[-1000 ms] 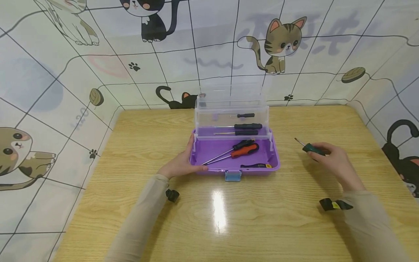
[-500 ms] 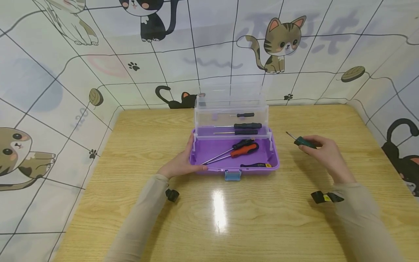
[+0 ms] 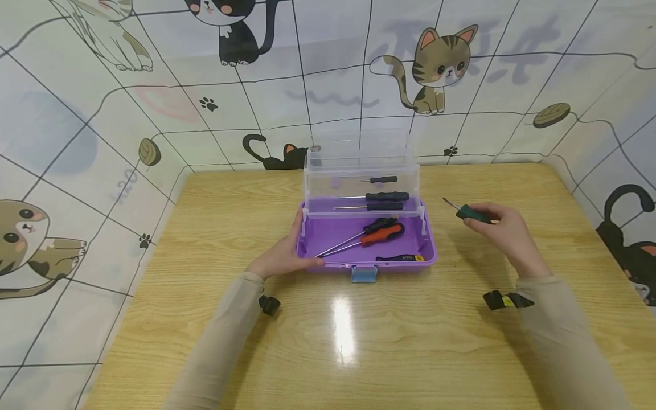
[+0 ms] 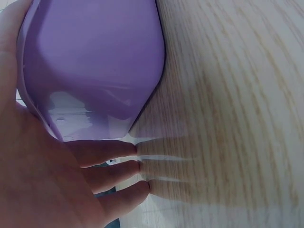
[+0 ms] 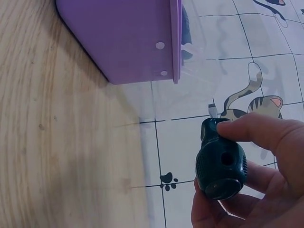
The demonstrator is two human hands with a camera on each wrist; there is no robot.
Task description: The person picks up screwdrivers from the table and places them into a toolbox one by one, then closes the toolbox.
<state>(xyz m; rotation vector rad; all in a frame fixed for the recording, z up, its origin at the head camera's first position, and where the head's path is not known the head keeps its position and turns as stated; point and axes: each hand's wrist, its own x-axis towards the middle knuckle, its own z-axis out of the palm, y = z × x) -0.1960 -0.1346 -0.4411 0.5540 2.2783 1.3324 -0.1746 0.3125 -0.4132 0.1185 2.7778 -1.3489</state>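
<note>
In the head view, a purple toolbox stands on the table with its clear lid raised. My left hand rests at its left front corner, thumb along the front rim; in the left wrist view its fingers are straight, tips at the tabletop. To the right of the box, my right hand grips a short green-handled screwdriver above the table, shaft pointing left and away. Its flat tip shows in the right wrist view. Inside the box lie a red-and-black screwdriver, a black screwdriver and a yellow-ended black handle.
Three black screwdrivers lie in the clear upper tray: a small one, a longer one and another below it. A blue latch hangs at the box front. A cat-patterned sheet lines the back and sides of the wooden table.
My right hand has moved left and slightly away toward the box, with the green-handled screwdriver still in its fingers. The left hand and the box have stayed in place.
</note>
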